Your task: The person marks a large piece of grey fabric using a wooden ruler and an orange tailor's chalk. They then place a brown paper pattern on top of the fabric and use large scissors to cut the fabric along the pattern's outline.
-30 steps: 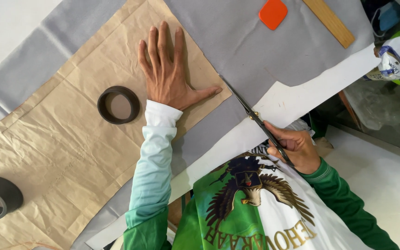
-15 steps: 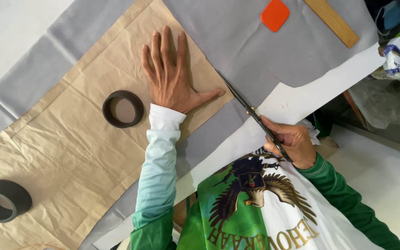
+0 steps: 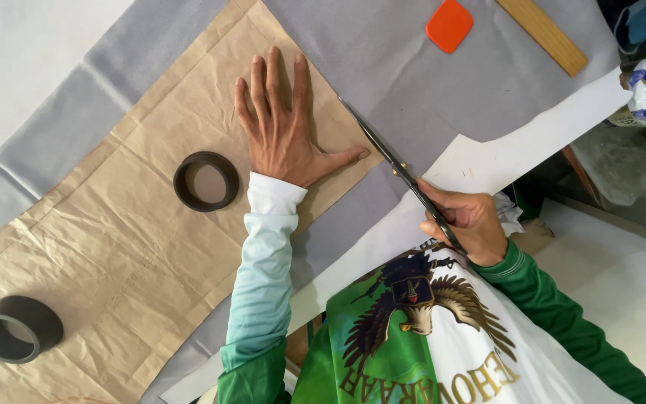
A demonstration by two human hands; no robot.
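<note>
Brown paper pattern under flat, splayed left hand.

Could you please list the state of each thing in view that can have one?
left hand: flat, fingers spread, pressing on the brown paper pattern.
right hand: closed around the scissors' handles.
scissors: held, blades along the pattern's edge on the grey fabric.
brown paper pattern: spread flat, creased.
grey fabric: spread out under the pattern.
near ring weight: resting on the pattern.
far ring weight: resting on the pattern.
orange chalk: lying loose on the fabric.
wooden ruler: lying flat.
</note>
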